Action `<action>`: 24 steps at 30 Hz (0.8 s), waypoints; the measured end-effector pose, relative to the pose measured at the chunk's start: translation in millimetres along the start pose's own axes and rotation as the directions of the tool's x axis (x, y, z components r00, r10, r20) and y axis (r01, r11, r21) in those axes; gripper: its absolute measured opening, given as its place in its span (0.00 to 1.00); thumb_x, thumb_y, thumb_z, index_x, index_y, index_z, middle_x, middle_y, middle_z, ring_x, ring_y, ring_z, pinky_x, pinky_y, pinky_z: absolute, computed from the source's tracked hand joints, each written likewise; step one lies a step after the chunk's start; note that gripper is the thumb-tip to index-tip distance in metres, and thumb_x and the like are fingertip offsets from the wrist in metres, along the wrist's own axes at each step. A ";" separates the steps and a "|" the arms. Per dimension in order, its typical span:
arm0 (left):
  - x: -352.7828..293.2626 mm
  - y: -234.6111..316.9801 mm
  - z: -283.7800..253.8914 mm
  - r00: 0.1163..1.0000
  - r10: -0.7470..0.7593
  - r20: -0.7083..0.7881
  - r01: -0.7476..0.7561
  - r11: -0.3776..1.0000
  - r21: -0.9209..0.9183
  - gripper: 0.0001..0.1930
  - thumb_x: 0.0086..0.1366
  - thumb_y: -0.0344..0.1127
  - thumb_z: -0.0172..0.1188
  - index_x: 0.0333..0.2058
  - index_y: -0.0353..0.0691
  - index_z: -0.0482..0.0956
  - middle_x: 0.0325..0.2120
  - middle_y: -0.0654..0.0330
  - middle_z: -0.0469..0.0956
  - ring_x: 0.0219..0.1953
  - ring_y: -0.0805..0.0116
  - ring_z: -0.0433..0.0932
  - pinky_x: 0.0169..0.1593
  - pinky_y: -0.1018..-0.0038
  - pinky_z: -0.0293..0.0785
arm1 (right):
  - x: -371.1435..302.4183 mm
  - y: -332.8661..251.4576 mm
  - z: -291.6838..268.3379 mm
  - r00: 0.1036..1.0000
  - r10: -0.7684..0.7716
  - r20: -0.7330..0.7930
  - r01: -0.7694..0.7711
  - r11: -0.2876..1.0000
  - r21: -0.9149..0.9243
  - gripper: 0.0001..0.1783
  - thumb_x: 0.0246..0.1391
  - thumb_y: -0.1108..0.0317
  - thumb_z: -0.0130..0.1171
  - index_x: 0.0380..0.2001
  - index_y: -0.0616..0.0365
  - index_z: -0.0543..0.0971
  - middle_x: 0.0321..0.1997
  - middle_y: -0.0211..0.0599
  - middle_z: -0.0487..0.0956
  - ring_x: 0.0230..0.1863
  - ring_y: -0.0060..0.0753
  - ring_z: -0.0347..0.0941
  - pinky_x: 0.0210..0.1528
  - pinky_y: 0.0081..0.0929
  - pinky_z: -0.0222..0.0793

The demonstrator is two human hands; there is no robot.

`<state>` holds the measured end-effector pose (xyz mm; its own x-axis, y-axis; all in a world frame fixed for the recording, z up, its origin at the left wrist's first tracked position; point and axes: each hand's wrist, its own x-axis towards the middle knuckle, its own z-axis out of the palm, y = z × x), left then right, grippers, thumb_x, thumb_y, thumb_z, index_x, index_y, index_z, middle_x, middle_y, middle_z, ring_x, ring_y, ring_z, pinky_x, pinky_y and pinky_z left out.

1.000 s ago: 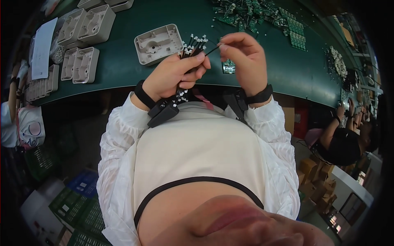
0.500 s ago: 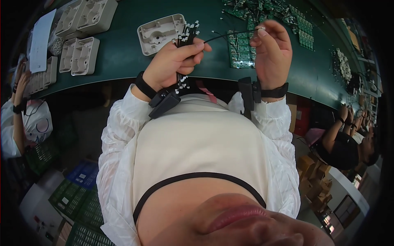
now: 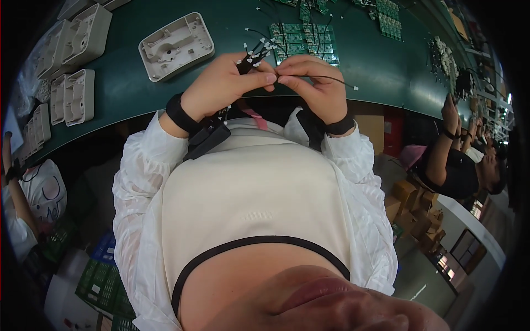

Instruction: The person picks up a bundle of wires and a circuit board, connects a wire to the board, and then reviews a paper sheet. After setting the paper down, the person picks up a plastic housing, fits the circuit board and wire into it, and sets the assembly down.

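Note:
My left hand (image 3: 223, 84) grips a bundle of thin black wires (image 3: 253, 56) with small white connectors at their ends, held just above the near edge of the green table (image 3: 364, 60). My right hand (image 3: 313, 87) pinches a single black wire (image 3: 326, 80) whose white tip sticks out to the right. The fingertips of both hands touch. Both wrists wear black bands. A pale plastic housing shell (image 3: 175, 38) lies open on the table just beyond my left hand. Green circuit boards (image 3: 302, 38) lie beyond my right hand.
More pale housing shells (image 3: 74, 38) are stacked along the table's left part. Further circuit boards (image 3: 389, 16) and wire clusters (image 3: 441, 52) lie at the far right. Another person in black (image 3: 458, 165) works on the right. Crates (image 3: 102, 276) stand on the floor at lower left.
My right hand, earlier stretched out to the right with the wire pulled taut, has come back to meet my left hand. The view has shifted, so the housing shell sits further left.

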<state>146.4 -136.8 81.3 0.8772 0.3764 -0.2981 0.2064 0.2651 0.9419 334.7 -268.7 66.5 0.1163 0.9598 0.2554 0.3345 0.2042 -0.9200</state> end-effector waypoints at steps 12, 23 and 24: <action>10.2 -5.3 -1.2 0.993 0.121 -0.005 -0.106 0.889 0.446 0.12 0.60 0.34 0.68 0.41 0.36 0.84 0.37 0.60 0.84 0.32 0.73 0.81 0.40 0.75 0.77 | 3.1 23.5 -20.1 0.915 0.317 -0.249 -0.194 0.887 0.418 0.04 0.54 0.82 0.64 0.34 0.66 0.80 0.43 0.44 0.82 0.42 0.31 0.80 0.46 0.25 0.77; 7.8 -35.0 17.1 0.853 0.387 0.352 -0.404 0.061 0.913 0.25 0.56 0.29 0.60 0.55 0.42 0.75 0.63 0.57 0.70 0.26 0.60 0.81 0.32 0.67 0.82 | 45.5 38.7 -59.7 0.981 0.190 -0.026 -0.191 0.949 -0.250 0.08 0.57 0.75 0.65 0.41 0.62 0.81 0.43 0.33 0.84 0.41 0.23 0.79 0.38 0.17 0.73; 8.4 -36.7 19.6 0.851 0.388 0.353 -0.399 0.043 0.916 0.25 0.56 0.30 0.60 0.56 0.42 0.75 0.64 0.57 0.69 0.26 0.61 0.81 0.31 0.67 0.82 | 54.6 34.7 -57.8 0.981 0.194 -0.020 -0.193 0.948 -0.253 0.08 0.57 0.75 0.65 0.41 0.62 0.81 0.43 0.33 0.84 0.41 0.23 0.79 0.38 0.17 0.73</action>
<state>154.7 -160.8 47.3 0.9799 0.1104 0.1664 0.0560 -0.9517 0.3017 406.7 -220.3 65.6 0.1978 0.9772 0.0776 0.5316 -0.0404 -0.8460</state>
